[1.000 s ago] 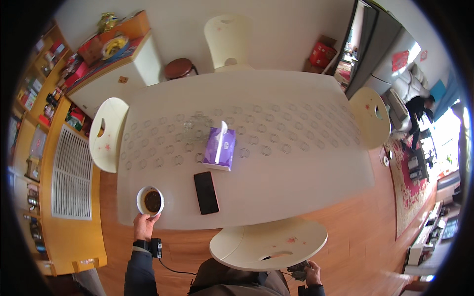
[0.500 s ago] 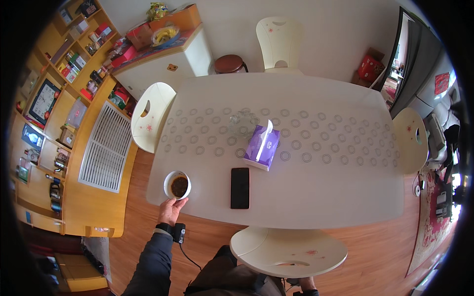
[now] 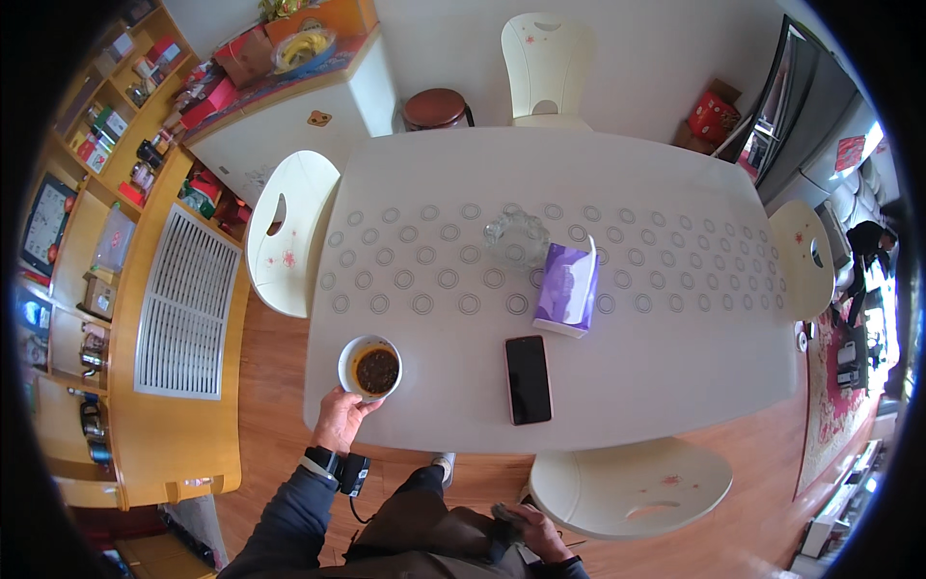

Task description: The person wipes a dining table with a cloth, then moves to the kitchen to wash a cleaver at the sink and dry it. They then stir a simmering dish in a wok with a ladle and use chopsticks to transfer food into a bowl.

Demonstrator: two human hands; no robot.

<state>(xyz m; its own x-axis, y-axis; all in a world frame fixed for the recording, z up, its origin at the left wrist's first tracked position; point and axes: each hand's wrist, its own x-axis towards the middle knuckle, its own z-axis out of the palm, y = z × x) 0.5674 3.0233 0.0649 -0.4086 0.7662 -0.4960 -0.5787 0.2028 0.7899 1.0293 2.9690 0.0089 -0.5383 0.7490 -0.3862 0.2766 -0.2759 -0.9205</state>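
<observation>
With my left hand (image 3: 340,422) I grip the near rim of a small white bowl (image 3: 349,359), fingers closed on it. Dark brown sauce-like contents (image 3: 376,371) lie inside the bowl, which is at the table's near left corner. My right hand (image 3: 542,535) is low, in front of my lap, left of the near chair. Its fingers look closed around a small greyish thing (image 3: 505,515) that I cannot make out. On the table (image 3: 656,386), a black-screened phone (image 3: 529,380) lies to the right of the bowl.
A purple tissue box (image 3: 566,289) and a clear glass dish (image 3: 518,239) stand mid-table. White chairs surround it, including the near chair (image 3: 617,487) and left chair (image 3: 289,241). A wooden shelf unit (image 3: 183,425) lines the left. A brown stool (image 3: 436,109) stands behind.
My view has shifted, so the table things sit differently in the picture. My left hand still grips the bowl. My right hand has come up from behind the near chair into fuller view.
</observation>
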